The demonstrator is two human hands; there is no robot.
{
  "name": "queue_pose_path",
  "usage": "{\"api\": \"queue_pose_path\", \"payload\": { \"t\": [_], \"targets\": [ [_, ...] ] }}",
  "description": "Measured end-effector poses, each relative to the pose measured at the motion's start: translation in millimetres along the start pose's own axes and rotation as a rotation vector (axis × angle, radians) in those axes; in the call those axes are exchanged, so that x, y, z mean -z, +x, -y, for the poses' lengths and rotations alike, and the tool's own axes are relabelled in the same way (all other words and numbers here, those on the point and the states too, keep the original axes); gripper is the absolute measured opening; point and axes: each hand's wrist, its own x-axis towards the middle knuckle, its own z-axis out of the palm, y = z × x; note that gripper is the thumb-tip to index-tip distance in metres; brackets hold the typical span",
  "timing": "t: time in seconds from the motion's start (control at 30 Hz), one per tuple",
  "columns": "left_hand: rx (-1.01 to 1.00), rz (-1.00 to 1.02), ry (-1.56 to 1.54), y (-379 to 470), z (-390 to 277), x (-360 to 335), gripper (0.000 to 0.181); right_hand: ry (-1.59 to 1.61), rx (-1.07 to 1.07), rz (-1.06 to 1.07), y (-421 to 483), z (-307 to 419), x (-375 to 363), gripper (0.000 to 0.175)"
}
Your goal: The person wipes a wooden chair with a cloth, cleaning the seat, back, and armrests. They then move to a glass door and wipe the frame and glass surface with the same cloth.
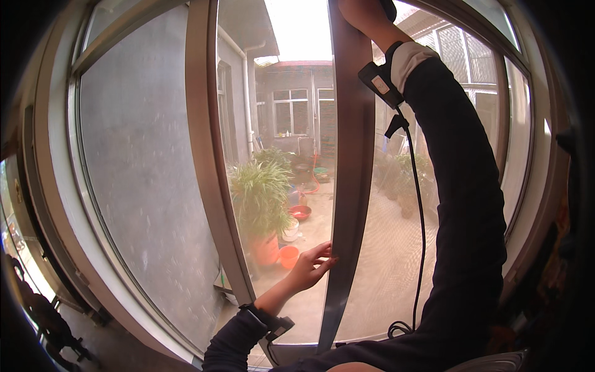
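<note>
My left hand [310, 269] is beside the brown upright of a sliding window frame [354, 139]. Its fingers are apart and slightly bent, with the tips at the upright's left edge, and nothing shows in its grasp. Raised high, my right hand [365, 16] lies against the top of the same upright, and its fingers are cut off by the picture's upper edge. A dark object [389, 10] shows beside that hand; whether it is held cannot be told. Glass panes [399, 279] stand on the right, behind my sleeve.
A black device [381, 86] on my right wrist trails a cable [422, 223]. Another frame upright [209, 139] borders a pane [139, 162] before a grey wall. Outside are leafy potted plants [260, 190], an orange bucket [288, 256], a red basin [300, 212] and a hose [316, 174].
</note>
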Motion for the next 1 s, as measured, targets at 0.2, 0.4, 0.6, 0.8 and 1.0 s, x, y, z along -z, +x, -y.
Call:
{"api": "queue_pose_path", "payload": {
  "t": [0.2, 0.4, 0.6, 0.8, 1.0],
  "targets": [
    [-0.006, -0.041, -0.024, -2.1, 4.8, -2.5, 0.049, -0.054, 0.032, 0.150, -3.7, 8.6, 2.3, 0.051],
    [-0.073, -0.158, -0.067, -1.2, 9.4, -10.2, 0.047, 0.039, 0.218, 0.324, -24.6, 3.9, 16.1, 0.044],
    [-0.054, -0.125, -0.329, -5.6, 23.0, -12.6, 0.058, 0.255, 0.229, 0.349, -79.2, 37.0, 43.7, 0.039],
    [-0.036, -0.139, -0.636, -15.1, 29.8, -17.9, 0.074, 0.354, 0.166, 0.369, -136.7, 83.1, 77.5, 0.054],
    [-0.009, -0.200, -0.798, -38.1, 35.5, -42.1, 0.080, 0.291, 0.083, 0.520, -201.5, 129.7, 155.9, 0.063]
  ]
}}
